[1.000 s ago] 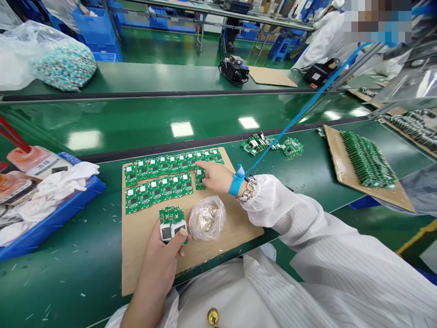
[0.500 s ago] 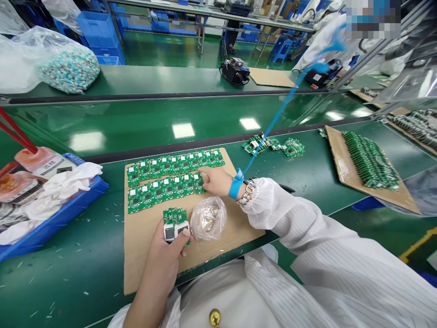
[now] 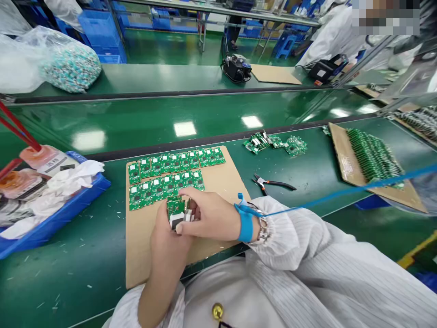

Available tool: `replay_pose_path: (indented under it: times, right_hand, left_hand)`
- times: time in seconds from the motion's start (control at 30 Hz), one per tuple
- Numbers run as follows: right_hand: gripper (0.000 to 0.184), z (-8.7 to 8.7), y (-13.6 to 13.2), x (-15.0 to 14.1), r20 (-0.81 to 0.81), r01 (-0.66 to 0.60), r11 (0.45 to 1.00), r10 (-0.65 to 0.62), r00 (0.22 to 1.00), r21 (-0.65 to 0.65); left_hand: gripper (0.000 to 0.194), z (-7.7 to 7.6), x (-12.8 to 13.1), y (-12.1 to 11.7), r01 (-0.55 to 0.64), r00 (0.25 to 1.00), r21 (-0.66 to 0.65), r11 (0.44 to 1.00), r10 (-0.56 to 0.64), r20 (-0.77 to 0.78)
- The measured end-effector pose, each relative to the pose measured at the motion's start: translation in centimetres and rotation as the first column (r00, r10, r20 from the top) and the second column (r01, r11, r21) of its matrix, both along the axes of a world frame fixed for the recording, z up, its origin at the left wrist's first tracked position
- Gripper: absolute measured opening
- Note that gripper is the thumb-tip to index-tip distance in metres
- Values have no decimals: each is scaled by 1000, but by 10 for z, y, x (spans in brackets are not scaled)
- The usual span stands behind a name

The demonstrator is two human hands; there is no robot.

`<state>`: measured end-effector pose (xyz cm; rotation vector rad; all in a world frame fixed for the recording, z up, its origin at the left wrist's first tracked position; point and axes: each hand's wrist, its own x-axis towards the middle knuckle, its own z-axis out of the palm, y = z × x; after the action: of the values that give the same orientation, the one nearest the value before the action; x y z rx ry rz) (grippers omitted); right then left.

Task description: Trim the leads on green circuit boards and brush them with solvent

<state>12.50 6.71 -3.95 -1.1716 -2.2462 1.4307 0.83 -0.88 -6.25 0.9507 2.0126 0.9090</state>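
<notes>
My left hand (image 3: 170,248) is closed around a green circuit board (image 3: 175,207) with a white and black part on it. From the right, my right hand (image 3: 218,216) pinches at a second board (image 3: 188,212), seen nearly edge-on beside the first; my fingers hide most of it. A blue strap circles my right wrist. Both hands are over the near part of a cardboard sheet (image 3: 141,246). On that sheet, beyond the hands, lie two rows of circuit boards (image 3: 167,186) with white square parts. The small clear bag is hidden behind my right hand.
Right of the sheet lie cutting pliers (image 3: 273,183), with loose boards (image 3: 257,142) farther back. Stacked boards (image 3: 372,157) sit on another cardboard at the right. A blue bin (image 3: 99,191) with bottles and white cloths stands left. Small clippings are scattered on the table.
My right hand has come back from the end of the near row to the boards in my left hand. The pliers now show; the blue strap's cord swings lower right.
</notes>
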Motion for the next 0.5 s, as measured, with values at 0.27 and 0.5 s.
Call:
replay_pose_path:
  times: [0.27,0.5]
  right_hand:
    - [50,-10,11,10,-146,-69,924,15,989,-376]
    - [50,-11,54,36,33,108,980,-104,994,-169]
  left_hand:
    - [41,-11,-1,-6,-14,870,127,992,-51,491]
    - [45,-12,0,-4,-219,732,15,976,154,664]
